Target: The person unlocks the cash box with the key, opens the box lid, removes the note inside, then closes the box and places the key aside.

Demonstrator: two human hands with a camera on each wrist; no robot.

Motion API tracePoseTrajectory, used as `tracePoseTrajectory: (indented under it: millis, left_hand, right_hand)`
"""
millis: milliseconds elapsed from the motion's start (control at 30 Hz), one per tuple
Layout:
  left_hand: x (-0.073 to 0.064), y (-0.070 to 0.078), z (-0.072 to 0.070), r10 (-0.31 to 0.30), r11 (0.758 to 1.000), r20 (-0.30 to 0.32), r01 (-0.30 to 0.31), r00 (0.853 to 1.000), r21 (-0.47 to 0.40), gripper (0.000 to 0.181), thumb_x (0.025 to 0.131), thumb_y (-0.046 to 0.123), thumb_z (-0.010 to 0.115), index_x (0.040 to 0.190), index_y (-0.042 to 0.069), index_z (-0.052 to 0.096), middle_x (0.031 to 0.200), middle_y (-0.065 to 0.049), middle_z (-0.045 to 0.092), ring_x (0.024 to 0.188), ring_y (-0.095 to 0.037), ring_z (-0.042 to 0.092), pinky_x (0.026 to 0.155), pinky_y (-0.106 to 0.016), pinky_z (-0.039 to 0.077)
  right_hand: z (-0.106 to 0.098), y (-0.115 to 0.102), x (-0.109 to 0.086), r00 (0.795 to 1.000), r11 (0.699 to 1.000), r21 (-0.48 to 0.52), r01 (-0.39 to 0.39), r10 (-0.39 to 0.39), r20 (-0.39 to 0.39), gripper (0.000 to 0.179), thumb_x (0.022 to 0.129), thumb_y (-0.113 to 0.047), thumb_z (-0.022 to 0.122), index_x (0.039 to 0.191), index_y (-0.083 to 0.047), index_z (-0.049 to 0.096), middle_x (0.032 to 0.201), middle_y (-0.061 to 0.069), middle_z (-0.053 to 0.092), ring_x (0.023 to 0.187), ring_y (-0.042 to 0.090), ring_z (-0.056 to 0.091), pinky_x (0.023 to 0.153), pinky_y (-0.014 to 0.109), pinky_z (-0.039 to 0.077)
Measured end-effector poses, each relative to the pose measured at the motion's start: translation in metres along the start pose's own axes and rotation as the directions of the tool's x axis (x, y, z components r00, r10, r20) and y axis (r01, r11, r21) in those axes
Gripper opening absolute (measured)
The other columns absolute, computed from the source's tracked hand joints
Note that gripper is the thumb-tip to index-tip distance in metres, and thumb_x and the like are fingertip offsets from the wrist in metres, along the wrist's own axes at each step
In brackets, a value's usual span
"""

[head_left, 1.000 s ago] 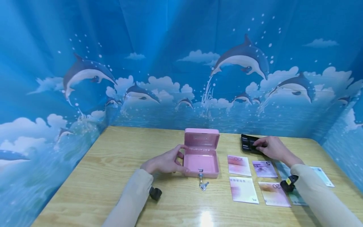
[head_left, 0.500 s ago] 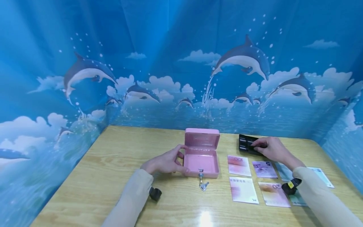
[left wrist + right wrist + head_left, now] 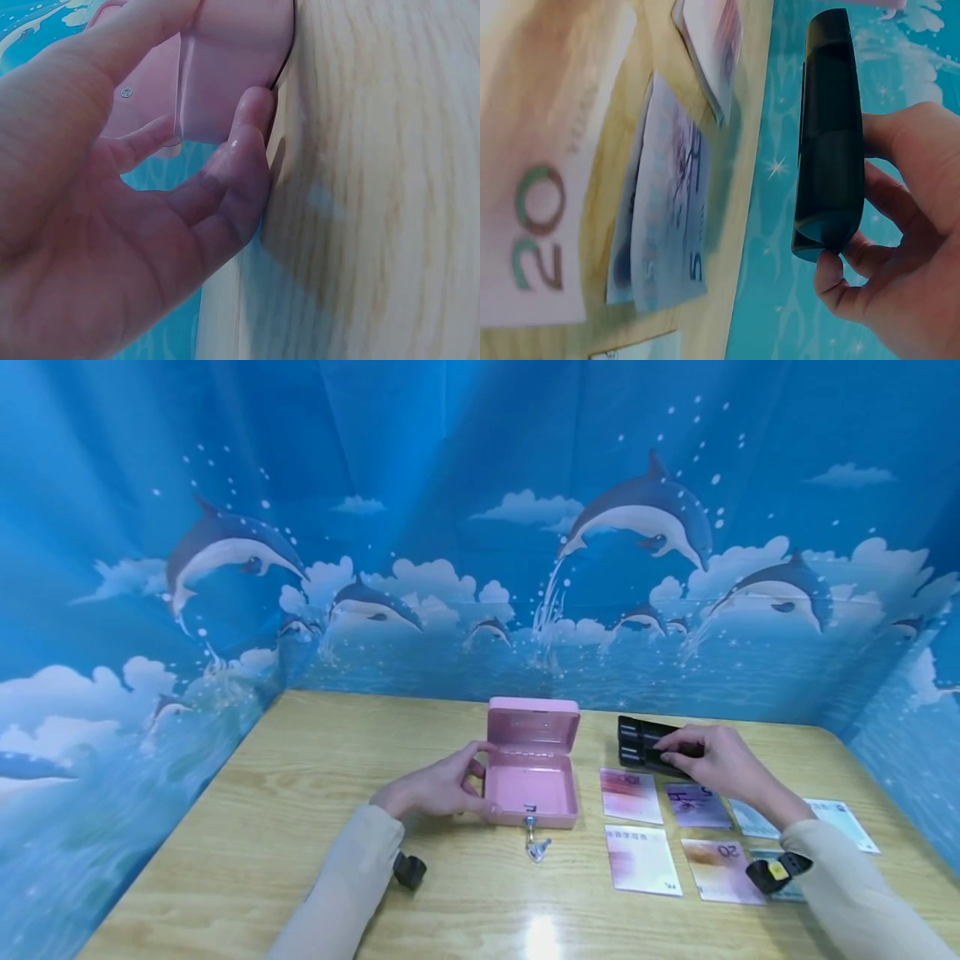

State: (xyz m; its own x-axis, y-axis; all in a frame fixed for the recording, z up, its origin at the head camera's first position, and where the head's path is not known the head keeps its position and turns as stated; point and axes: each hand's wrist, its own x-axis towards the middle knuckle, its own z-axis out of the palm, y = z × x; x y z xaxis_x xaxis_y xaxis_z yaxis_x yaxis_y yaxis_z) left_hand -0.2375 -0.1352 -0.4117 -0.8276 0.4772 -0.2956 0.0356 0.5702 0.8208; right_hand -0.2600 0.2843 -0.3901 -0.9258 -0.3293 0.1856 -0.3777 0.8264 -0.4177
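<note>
A pink cash box [image 3: 534,787] stands with its lid raised on the wooden table. My left hand [image 3: 442,783] grips the box's left side, thumb at the front and fingers toward the back; the left wrist view shows the fingers against the pink wall [image 3: 236,67]. A small set of keys [image 3: 537,850] hangs at the front lock. To the right, my right hand [image 3: 723,764] pinches a black compartmented tray [image 3: 634,745], its near end visible in the right wrist view. The tray appears raised off the table there, beside the folded banknotes.
Several banknotes lie right of the box, among them a 100 note [image 3: 630,795], a 5 note [image 3: 696,806] and a 20 note [image 3: 722,870]. Part of them lies under the right forearm. A blue dolphin curtain [image 3: 450,527] borders the table's back and sides.
My right hand has drawn the black tray leftward, toward the cash box. The left hand keeps its grip and the box stays in place.
</note>
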Motion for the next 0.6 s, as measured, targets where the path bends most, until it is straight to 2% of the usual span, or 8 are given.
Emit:
tracePoseTrajectory:
  millis: [167,433,600]
  left_hand:
    - [-0.001,0.0,0.0,-0.003,1.0,-0.002,0.003,1.0,-0.008,0.095,0.081,0.035,0.087,0.157,0.029,0.03,0.136,-0.009,0.054,0.095,-0.018,0.065,0.077,-0.033,0.059]
    - [-0.002,0.001,0.0,0.004,1.0,0.0,-0.004,1.0,-0.024,0.094,0.081,0.032,0.087,0.157,0.028,0.03,0.135,-0.011,0.054,0.095,-0.019,0.066,0.076,-0.033,0.059]
    - [-0.001,0.001,0.0,0.006,1.0,0.004,-0.006,1.0,-0.022,0.095,0.082,0.032,0.087,0.157,0.029,0.029,0.136,-0.01,0.053,0.096,-0.019,0.065,0.077,-0.033,0.059]
  right_hand:
    - [0.001,-0.013,-0.007,1.0,1.0,0.014,0.027,-0.027,-0.011,0.023,0.09,-0.002,0.073,0.105,-0.018,0.08,0.096,0.003,0.077,0.084,0.015,0.065,0.063,0.024,0.046]
    - [0.006,-0.032,-0.014,0.997,0.995,0.056,0.083,-0.082,-0.011,0.024,0.089,-0.003,0.075,0.103,-0.022,0.08,0.095,-0.003,0.076,0.079,0.005,0.064,0.06,0.023,0.047]
    - [0.011,-0.043,-0.017,0.993,0.989,0.091,0.114,-0.114,-0.006,0.026,0.088,-0.003,0.076,0.102,-0.024,0.079,0.095,-0.007,0.076,0.084,0.005,0.066,0.066,0.024,0.053]
